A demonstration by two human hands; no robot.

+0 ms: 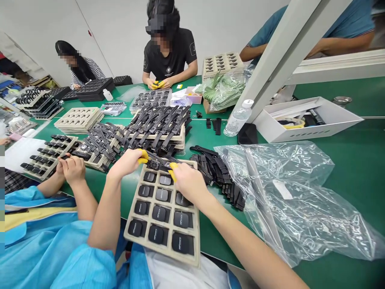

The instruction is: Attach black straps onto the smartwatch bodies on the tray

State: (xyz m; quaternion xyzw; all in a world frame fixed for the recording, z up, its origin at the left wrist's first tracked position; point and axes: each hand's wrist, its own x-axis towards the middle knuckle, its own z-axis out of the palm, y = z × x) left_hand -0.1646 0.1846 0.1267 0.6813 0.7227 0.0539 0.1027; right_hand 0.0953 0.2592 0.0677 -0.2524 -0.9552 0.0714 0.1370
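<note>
My left hand (129, 161) and my right hand (188, 180), both with yellow finger covers, are closed on a black watch strap (159, 157) stretched between them. A dark watch body appears close to the strap, but the fingers partly hide where they join. Below them a beige tray (164, 253) leans over the table's front edge. Its compartments hold black square watch bodies (162, 195) with pale lettering; my right hand and forearm cover some of them. Just right of the tray lies a fanned pile of loose black straps (218, 168).
Strapped watches (159, 124) are heaped on trays beyond my hands. A clear plastic bag (300, 200) spreads at right, near a water bottle (239, 118) and white box (309, 120). A neighbour's hands (72, 166) work close by at left; other people sit opposite.
</note>
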